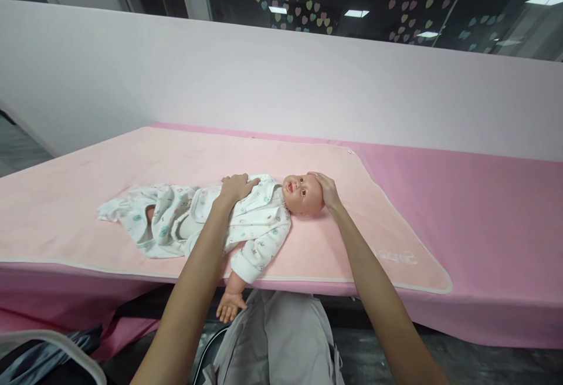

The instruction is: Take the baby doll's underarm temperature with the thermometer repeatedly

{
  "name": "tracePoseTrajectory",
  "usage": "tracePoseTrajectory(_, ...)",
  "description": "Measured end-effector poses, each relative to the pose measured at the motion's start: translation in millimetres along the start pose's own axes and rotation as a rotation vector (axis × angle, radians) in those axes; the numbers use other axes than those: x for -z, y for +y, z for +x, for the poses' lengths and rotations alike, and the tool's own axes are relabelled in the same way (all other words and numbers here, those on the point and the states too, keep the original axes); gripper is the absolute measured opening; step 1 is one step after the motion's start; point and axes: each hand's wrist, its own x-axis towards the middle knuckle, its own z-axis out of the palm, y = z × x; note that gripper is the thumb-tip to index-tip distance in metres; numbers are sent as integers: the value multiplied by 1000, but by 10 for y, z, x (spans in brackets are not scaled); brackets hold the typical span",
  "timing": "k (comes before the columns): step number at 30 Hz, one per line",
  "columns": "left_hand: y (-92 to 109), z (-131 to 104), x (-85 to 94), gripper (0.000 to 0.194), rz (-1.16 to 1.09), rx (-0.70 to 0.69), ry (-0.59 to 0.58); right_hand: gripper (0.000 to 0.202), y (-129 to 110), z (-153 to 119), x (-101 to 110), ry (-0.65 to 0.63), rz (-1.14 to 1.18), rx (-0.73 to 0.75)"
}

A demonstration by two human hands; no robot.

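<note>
A baby doll (303, 195) lies on its back, its head to the right and its face turned up toward me. White patterned baby clothes (259, 220) cover its body, with the trousers spread toward the left. My left hand (237, 187) rests flat on the doll's chest, fingers stretched out. Against the crown of the doll's head lies my right hand (326, 190), cupped with its fingers extended over the forehead. One doll arm (235, 291) hangs over the near table edge, palm showing. My left forearm hides part of the clothes.
Under the doll is a peach mat (352, 244) with a pale border, on a pink table cover (492, 226). A white partition (285, 80) rises behind. Grey-trousered legs (281, 338) are below the near edge, and a curved chair frame (57, 341) stands at lower left.
</note>
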Motion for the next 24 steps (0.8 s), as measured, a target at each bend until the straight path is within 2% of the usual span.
tracePoseTrajectory(4, 10, -7, 10, 57, 3, 6, -1, 37, 34, 9, 9, 18, -8, 3)
tracePoseTrajectory(10, 0, 14, -7, 58, 22, -2, 0, 60, 100, 22, 17, 106, -66, 54)
tracePoseTrajectory(18, -6, 16, -16, 58, 17, -1, 6, 31, 20, 4, 23, 8, -23, 9)
tracePoseTrajectory(24, -11, 19, -25, 58, 5, -6, 15, 42, 64, 17, 43, 70, -74, 37)
